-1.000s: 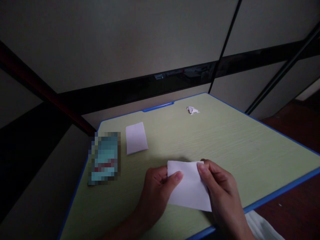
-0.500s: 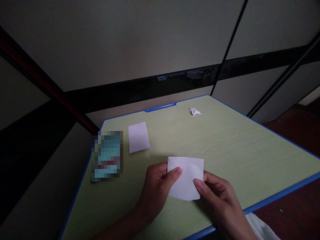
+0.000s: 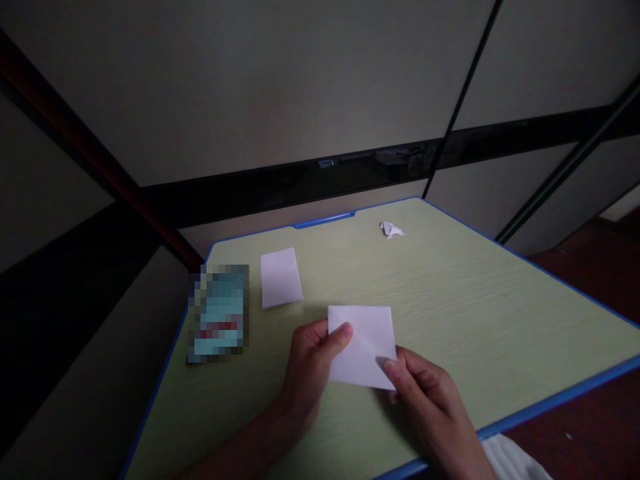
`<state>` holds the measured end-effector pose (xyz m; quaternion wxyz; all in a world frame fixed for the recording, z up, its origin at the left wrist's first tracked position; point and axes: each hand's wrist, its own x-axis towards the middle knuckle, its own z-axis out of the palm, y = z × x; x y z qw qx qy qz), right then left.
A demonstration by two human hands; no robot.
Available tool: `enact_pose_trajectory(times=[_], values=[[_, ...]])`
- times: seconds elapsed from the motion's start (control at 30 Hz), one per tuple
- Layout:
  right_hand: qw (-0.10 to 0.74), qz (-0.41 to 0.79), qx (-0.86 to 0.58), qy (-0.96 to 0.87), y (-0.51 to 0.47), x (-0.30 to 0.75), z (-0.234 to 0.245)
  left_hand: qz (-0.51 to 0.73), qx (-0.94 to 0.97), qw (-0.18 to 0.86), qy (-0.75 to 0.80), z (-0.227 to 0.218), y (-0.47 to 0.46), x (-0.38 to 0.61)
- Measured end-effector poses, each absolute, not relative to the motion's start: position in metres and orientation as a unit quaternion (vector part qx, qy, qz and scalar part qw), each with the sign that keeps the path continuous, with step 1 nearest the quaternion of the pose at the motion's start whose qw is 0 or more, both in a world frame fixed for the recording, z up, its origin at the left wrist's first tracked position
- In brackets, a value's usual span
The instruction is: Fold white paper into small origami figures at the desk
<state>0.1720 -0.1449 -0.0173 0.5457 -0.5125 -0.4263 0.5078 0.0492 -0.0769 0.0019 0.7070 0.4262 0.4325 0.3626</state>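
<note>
From afar, I have the left hand (image 3: pixel 311 367) clamped on a white paper (image 3: pixel 367 337), the right hand (image 3: pixel 431 395) pinching its lower right corner, above the bench (image 3: pixel 475 300).

Left grip (image 3: pixel 308 357) and right grip (image 3: pixel 431 392) pinch a white paper (image 3: pixel 369 343).

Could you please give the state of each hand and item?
White square paper: held, roughly flat
Left hand: gripping the square's left edge
Right hand: pinching near the square's lower right corner
White rectangular paper: lying on the pale green, blue-edged table
Small white paper figure: folded, resting further back
Teal item: pixelated, state unclear
</note>
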Motion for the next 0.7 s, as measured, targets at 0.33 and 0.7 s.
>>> enact_pose_trajectory(times=[0.33,0.7], values=[[0.677,0.467,-0.475,-0.314,-0.14,0.18,-0.014,0.319,0.452,0.742,0.379,0.003,-0.079,0.052],[0.521,0.534,-0.502,-0.438,-0.144,0.193,-0.002,0.189,0.618,0.687,0.333,0.019,-0.078,0.046]])
